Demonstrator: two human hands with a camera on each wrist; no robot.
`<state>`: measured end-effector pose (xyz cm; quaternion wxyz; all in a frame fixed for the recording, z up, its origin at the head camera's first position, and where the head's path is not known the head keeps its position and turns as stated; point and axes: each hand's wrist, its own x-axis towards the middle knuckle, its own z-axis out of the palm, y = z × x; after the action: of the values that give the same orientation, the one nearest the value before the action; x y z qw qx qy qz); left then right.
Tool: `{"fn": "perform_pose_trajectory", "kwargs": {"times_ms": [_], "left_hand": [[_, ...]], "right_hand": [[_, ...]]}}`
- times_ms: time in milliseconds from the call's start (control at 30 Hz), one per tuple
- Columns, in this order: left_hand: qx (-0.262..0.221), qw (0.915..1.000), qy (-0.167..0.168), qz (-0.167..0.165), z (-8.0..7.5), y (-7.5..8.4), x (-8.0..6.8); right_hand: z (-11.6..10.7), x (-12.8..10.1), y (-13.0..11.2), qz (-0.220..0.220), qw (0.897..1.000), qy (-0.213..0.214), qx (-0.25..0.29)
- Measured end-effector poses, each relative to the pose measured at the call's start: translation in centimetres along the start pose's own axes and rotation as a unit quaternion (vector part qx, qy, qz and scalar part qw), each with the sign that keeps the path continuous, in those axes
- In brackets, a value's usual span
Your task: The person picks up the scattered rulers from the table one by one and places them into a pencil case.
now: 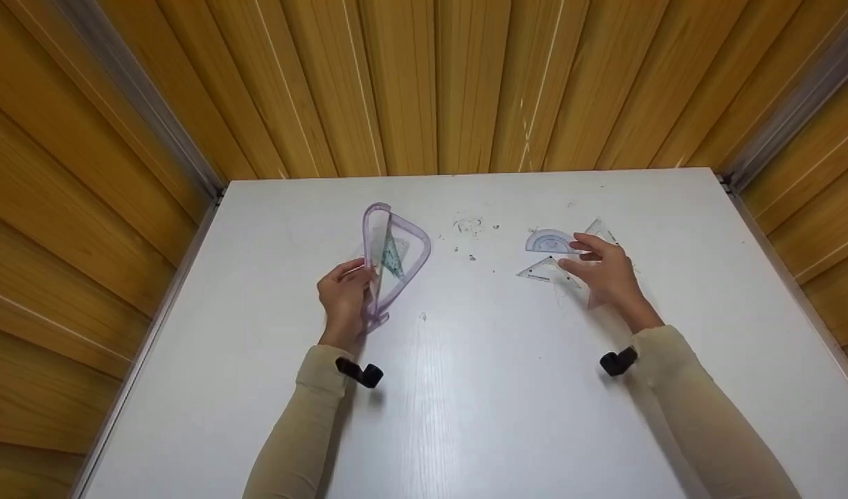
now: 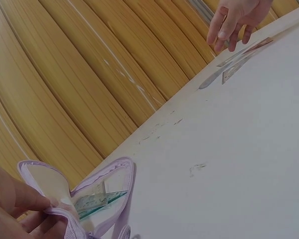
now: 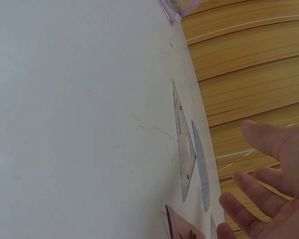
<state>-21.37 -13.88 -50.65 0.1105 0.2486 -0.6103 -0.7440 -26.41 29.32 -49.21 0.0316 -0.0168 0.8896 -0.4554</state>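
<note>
My left hand [image 1: 346, 294] pinches the edge of a clear zip pouch [image 1: 424, 244] with purple trim, its mouth held apart. Inside the pouch lies a green set square [image 1: 393, 255], with another clear piece beside it in the left wrist view. Over the right side of the table hovers my right hand [image 1: 606, 274], fingers loosely bent and holding nothing. Near its fingertips lie a bluish protractor [image 1: 550, 241] and a clear set square [image 1: 538, 270]. Another clear triangular piece [image 1: 602, 230] sits behind the hand. A pinkish piece [image 3: 182, 226] lies below it, partly out of frame.
The white table [image 1: 465, 388] carries dark smudges [image 1: 467, 225] between the two hands. Yellow wood-look panels [image 1: 465, 83] stand along its back and sides. Black camera mounts [image 1: 368, 375] are strapped to both wrists.
</note>
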Motion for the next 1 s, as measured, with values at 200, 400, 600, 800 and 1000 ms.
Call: {"fn": "perform_pose_trajectory", "kwargs": {"times_ms": [200, 400, 600, 800, 1000], "left_hand": [[0.007, 1.0000, 0.004, 0.000, 0.1, -0.1, 0.1], [0.022, 0.9996, 0.006, -0.018, 0.2, 0.0, 0.1], [0.029, 0.9995, -0.001, -0.015, 0.1, 0.0, 0.1], [0.027, 0.9996, -0.006, -0.006, 0.1, 0.0, 0.0], [0.031, 0.9995, -0.004, -0.008, 0.1, 0.0, 0.0]], "right_hand": [[0.2, 0.0, 0.2, 0.018, 1.000, -0.015, -0.012], [0.9, -0.1, 0.0, 0.019, 0.998, -0.015, -0.063], [1.7, -0.1, -0.2, 0.009, 0.993, 0.007, -0.118], [2.4, -0.1, -0.2, 0.009, 0.989, 0.021, -0.148], [3.0, -0.1, -0.5, 0.027, 0.985, 0.018, -0.168]]}}
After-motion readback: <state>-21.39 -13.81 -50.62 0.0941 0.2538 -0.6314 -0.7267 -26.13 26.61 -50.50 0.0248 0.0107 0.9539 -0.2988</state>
